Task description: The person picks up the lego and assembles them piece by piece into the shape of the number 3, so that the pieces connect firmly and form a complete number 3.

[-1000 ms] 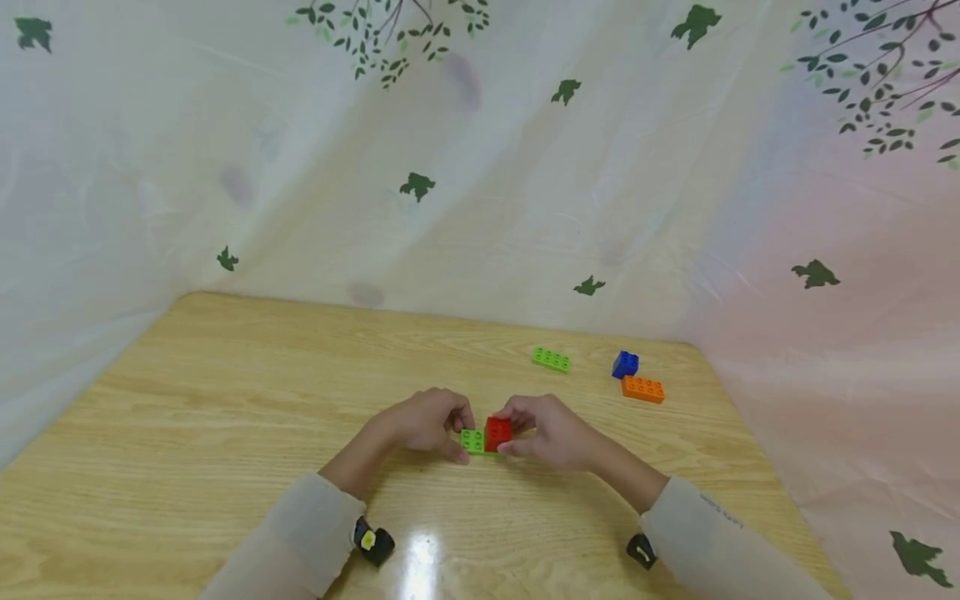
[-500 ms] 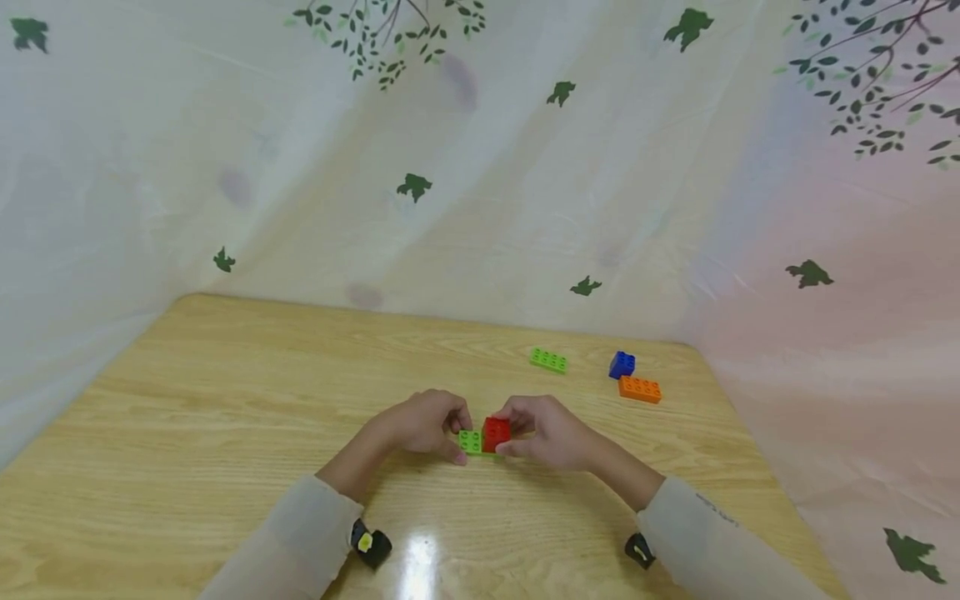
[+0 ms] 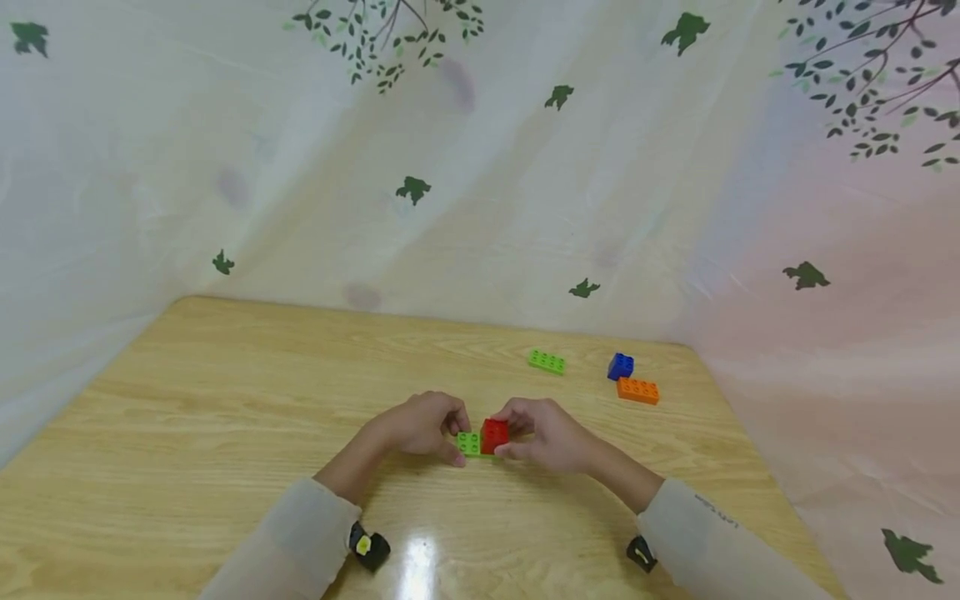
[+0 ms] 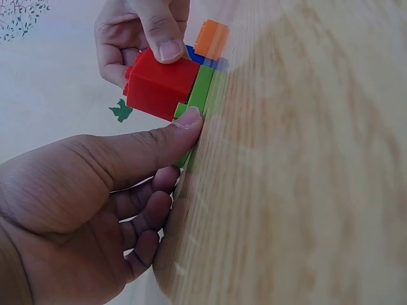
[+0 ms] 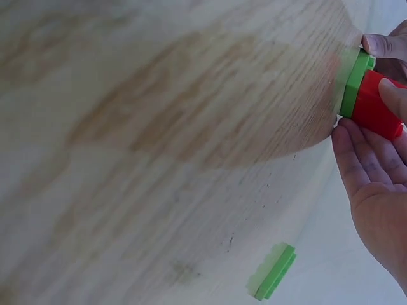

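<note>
Left to right across the pale wood-grain counter (image 3: 225,400).

Beige long sleeve (image 3: 281,542) at lower left, small black device (image 3: 369,547) at its cuff. Beyond it the left hand (image 3: 423,425), narrow: thumb on the near side, fingers on the far side, pinching the left end of a flat lime-green plastic brick (image 3: 468,443). Brick lies low at the counter, lengthwise between the two hands, studs up; four show on its left half.

On its right half, a chunky red plastic block (image 3: 494,437), upright, studs on top. Whether it is pressed fully home, cannot tell. The right hand (image 3: 551,435) grips the block from the right, thumb near side, fingers far side. Both pieces thus sit between the hands, the green nearer the left, the red against the right.

Past the right hand, toward the far edge: a second flat lime-green brick (image 3: 547,362), well apart from the pair. Further right, a blue plastic block (image 3: 621,367); just beside it, on the nearer side, a long orange plastic brick (image 3: 638,391). Contact between those two unclear.

Lower right, another beige sleeve (image 3: 720,533).
</note>
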{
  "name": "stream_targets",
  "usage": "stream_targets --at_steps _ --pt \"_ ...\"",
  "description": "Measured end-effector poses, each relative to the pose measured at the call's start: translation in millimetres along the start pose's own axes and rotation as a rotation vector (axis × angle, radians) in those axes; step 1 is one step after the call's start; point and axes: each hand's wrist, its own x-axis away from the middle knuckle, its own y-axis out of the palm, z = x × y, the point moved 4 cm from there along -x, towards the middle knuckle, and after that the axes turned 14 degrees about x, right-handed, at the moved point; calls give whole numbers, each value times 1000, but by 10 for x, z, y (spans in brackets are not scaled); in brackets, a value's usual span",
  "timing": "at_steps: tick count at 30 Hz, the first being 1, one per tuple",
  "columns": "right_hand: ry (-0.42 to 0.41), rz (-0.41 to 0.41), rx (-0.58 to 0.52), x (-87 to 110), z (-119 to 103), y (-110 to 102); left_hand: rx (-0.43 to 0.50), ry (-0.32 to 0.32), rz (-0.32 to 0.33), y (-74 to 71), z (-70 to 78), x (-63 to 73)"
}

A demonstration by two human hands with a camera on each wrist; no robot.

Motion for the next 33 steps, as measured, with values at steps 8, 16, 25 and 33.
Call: stream_targets --at_steps 8,16,25,33 --pt "-27 5 53 37 -9 38 2 1 1 1 -12 28" --pt "-16 13 142 101 32 -70 1 12 -2 13 -39 12" --pt "-28 66 180 204 90 -311 6 1 -1 11 -32 18" --pt "3 116 232 350 253 -501 -2 3 1 11 -5 24"
